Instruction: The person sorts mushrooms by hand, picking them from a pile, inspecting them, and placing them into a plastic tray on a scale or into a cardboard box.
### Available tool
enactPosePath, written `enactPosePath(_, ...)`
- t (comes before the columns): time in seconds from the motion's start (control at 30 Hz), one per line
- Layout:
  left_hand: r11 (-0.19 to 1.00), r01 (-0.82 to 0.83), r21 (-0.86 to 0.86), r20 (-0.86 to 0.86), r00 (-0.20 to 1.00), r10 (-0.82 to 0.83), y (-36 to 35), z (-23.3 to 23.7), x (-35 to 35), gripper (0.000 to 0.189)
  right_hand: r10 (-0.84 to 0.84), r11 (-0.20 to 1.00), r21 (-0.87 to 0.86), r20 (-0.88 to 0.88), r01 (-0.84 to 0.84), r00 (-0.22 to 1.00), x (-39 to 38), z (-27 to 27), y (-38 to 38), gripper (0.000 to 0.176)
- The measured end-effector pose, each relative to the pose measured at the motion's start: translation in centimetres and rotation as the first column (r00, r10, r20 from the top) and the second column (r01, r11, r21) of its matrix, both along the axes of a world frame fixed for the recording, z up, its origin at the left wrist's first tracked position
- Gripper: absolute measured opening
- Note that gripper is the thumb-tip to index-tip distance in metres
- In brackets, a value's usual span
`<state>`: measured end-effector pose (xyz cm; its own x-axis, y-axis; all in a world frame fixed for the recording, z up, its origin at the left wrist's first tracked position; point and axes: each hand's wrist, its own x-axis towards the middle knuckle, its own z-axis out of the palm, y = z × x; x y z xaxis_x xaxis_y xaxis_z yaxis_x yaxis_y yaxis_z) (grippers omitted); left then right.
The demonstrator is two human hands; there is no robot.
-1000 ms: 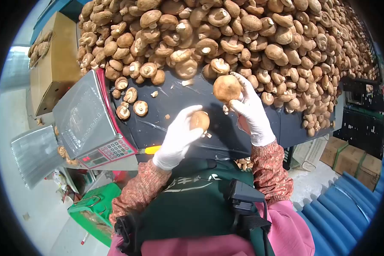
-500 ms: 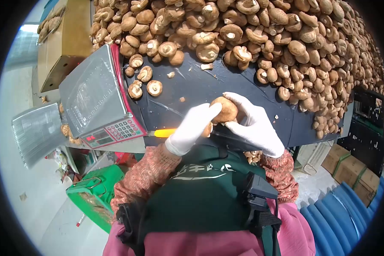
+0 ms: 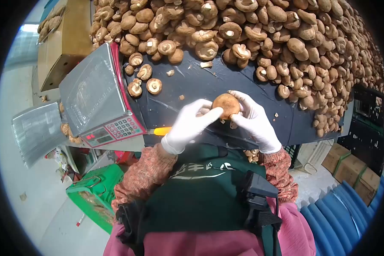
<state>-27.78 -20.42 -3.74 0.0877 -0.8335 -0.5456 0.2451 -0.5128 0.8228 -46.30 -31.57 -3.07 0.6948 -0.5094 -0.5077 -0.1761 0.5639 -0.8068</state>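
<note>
Two white-gloved hands (image 3: 219,121), round brown mushroom (image 3: 225,105) between fingertips

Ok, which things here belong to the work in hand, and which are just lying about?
In hand: mushroom, gripped by left hand and right hand; mushroom heap beyond it.
Lying about: scale, yellow handle, cardboard box, green crate.

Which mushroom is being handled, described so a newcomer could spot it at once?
Start at the huge mushroom heap on the dark table. Just below its near edge, the white-gloved left hand and right hand meet. The mushroom between them is the only one held, not lying down.
</note>
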Motion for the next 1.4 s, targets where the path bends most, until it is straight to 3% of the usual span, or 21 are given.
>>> enactPosePath(0.07, 0.994, -0.086, -0.065, 0.035, 0.995, 0.089, -0.2, -0.3, -0.9, 0.029, 0.087, 0.993, -0.078, -0.023, -0.089, 0.996, 0.4, 0.3, 0.3, 0.061)
enactPosePath(0.17, 0.99, -0.085, -0.11, 0.049, 0.995, 0.091, -0.1, -1.0, -1.0, 0.027, 0.122, 0.992, -0.017, 0.013, -0.122, 0.992, 0.5, -0.2, 0.5, 0.061)
enactPosePath(0.27, 0.996, 0.004, 0.09, -0.006, 1.0, -0.004, -0.2, -0.3, 0.2, 0.028, 0.11, 0.978, 0.175, 0.016, -0.111, 0.994, 0.1, -0.7, 0.2, 0.06)
enactPosePath(0.37, 0.991, -0.129, 0.047, -0.229, 0.964, 0.136, 1.0, -2.8, 0.4, 0.028, 0.024, 0.969, 0.243, 0.053, -0.036, 0.998, 0.0, -0.5, 0.6, 0.059)
enactPosePath(0.4, 0.995, -0.098, 0.034, -0.273, 0.956, 0.103, 1.2, -2.7, 0.5, 0.026, 0.008, 0.965, 0.261, 0.077, -0.028, 0.997, -0.5, -0.9, 0.6, 0.06)
enactPosePath(0.47, 0.998, -0.06, 0.0, -0.142, 0.988, 0.059, 0.8, -1.8, 0.1, 0.025, -0.002, 0.968, 0.252, 0.037, -0.007, 0.999, -2.0, -0.5, 0.2, 0.062)
enactPosePath(0.57, 0.996, 0.034, 0.081, -0.07, 0.997, -0.028, 0.3, -1.0, 0.0, 0.021, 0.031, 0.994, 0.111, -0.161, -0.013, 0.987, -8.0, 1.1, -0.7, 0.061)
enactPosePath(0.63, 0.997, 0.063, 0.04, -0.017, 0.998, -0.063, 0.4, -2.0, -0.1, 0.023, -0.009, 1.0, -0.014, -0.278, 0.005, 0.961, -13.1, 0.8, -0.9, 0.058)
enactPosePath(0.73, 0.988, 0.116, 0.105, -0.044, 0.993, -0.112, -0.2, -1.9, -0.6, 0.027, 0.028, 0.997, -0.045, -0.49, -0.057, 0.871, -18.0, 2.5, -0.8, 0.056)
enactPosePath(0.77, 0.988, 0.115, 0.104, -0.063, 0.992, -0.109, -0.5, -1.8, -0.9, 0.028, 0.05, 0.965, -0.181, -0.586, -0.191, 0.809, -19.0, 2.4, -0.1, 0.054)
enactPosePath(0.8, 0.988, 0.113, 0.104, -0.079, 0.991, -0.106, -0.6, -1.6, -1.2, 0.028, 0.17, 0.839, -0.225, -0.756, -0.495, 0.633, -19.5, 2.6, 0.0, 0.053)
enactPosePath(0.83, 0.988, 0.11, 0.104, -0.091, 0.991, -0.101, -0.8, -1.5, -1.4, 0.029, 0.213, 0.633, -0.185, -0.892, -0.752, 0.399, -19.9, 2.8, 0.1, 0.052)
enactPosePath(0.87, 0.987, 0.113, 0.111, -0.087, 0.991, -0.104, -0.6, -2.0, -1.6, 0.029, 0.217, 0.532, -0.164, -0.922, -0.831, 0.321, -21.2, 1.8, 0.6, 0.052)
enactPosePath(0.9, 0.983, 0.129, 0.129, -0.081, 0.989, -0.12, -0.6, -1.9, -1.5, 0.029, 0.279, 0.469, 0.055, -0.956, -0.882, 0.088, -21.1, 1.4, 0.7, 0.054)
enactPosePath(0.97, 0.973, 0.155, 0.169, -0.073, 0.987, -0.144, -0.5, -1.8, -1.4, 0.029, 0.27, 0.372, 0.235, -0.953, -0.898, -0.137, -22.3, -0.5, 1.1, 0.052)
enactPosePath(1.07, 0.978, 0.134, 0.16, -0.071, 0.99, -0.124, -0.4, -2.2, -1.6, 0.028, -0.036, 0.339, -0.275, -0.959, -0.9, 0.28, -19.9, -0.4, -0.3, 0.048)
enactPosePath(1.13, 0.978, 0.149, 0.149, -0.074, 0.988, -0.139, -0.3, -2.1, -1.9, 0.027, -0.295, 0.246, -0.668, -0.742, -0.702, 0.603, -15.0, -1.4, -2.2, 0.047)
enactPosePath(1.17, 0.977, 0.158, 0.141, -0.076, 0.986, -0.148, -0.5, -1.9, -2.3, 0.026, -0.35, 0.253, -0.726, -0.685, -0.64, 0.639, -12.6, -1.6, -3.2, 0.051)
enactPosePath(1.23, 0.977, 0.169, 0.132, -0.076, 0.984, -0.16, -0.6, -1.6, -2.7, 0.025, -0.444, 0.072, -0.81, -0.549, -0.582, 0.708, -8.7, -3.4, -5.7, 0.065)
enactPosePath(1.27, 0.976, 0.172, 0.133, -0.076, 0.984, -0.163, -0.4, -1.7, -2.7, 0.024, -0.437, 0.065, -0.817, -0.539, -0.573, 0.72, -7.2, -4.0, -6.9, 0.067)
enactPosePath(1.4, 0.985, 0.125, 0.122, -0.054, 0.991, -0.119, 0.4, -1.3, -1.9, 0.024, -0.454, 0.016, -0.835, -0.497, -0.551, 0.74, -5.9, -8.3, -10.8, 0.057)
